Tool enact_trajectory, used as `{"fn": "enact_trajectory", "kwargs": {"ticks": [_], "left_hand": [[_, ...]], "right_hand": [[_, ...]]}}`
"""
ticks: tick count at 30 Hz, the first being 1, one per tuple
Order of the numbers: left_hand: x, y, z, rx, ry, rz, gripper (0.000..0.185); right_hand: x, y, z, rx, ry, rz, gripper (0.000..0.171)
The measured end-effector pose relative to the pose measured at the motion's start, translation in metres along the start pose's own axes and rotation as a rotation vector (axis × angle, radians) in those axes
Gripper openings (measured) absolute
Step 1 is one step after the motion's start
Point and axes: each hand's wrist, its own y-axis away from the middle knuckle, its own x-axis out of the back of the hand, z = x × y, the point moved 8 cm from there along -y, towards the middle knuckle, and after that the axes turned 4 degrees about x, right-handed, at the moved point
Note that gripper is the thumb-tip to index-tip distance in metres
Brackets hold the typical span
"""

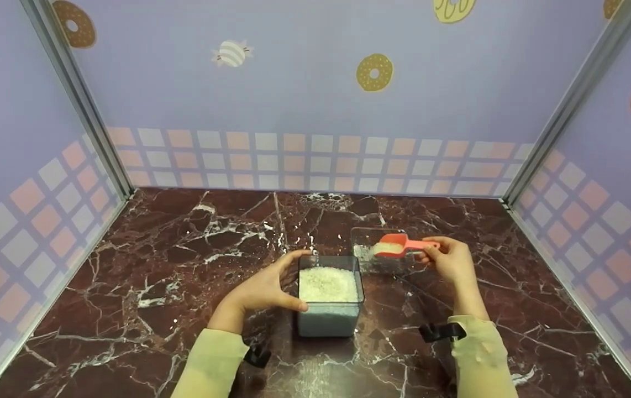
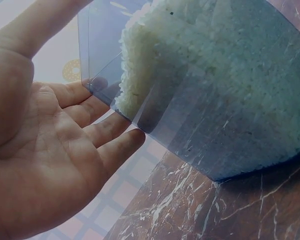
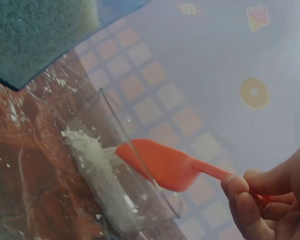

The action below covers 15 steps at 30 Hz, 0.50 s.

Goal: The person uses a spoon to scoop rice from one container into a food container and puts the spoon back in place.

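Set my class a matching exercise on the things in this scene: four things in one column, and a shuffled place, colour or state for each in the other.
Column 1
1. scoop
2. tinted box
3. clear box
4. left hand

Column 2
A. colourless, with a low layer of rice
B. touching a box with thumb and fingers
C. orange-red, pinched by the right hand
D. bluish, holding the most rice

Pairs: 1-C, 2-D, 3-A, 4-B
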Motion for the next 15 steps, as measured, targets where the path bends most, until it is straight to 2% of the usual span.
{"fn": "enact_trajectory", "kwargs": {"ticks": [8, 15], "left_hand": [[-0.001, -0.001, 0.000, -0.003, 0.027, -0.013, 0.107], [-0.001, 0.000, 0.000, 0.001, 0.007, -0.007, 0.108]], "right_hand": [[0.016, 0.007, -0.011, 0.029, 0.094, 0.074, 0.029], [0.026, 0.012, -0.024, 0.104, 0.333, 0.179, 0.024]]}}
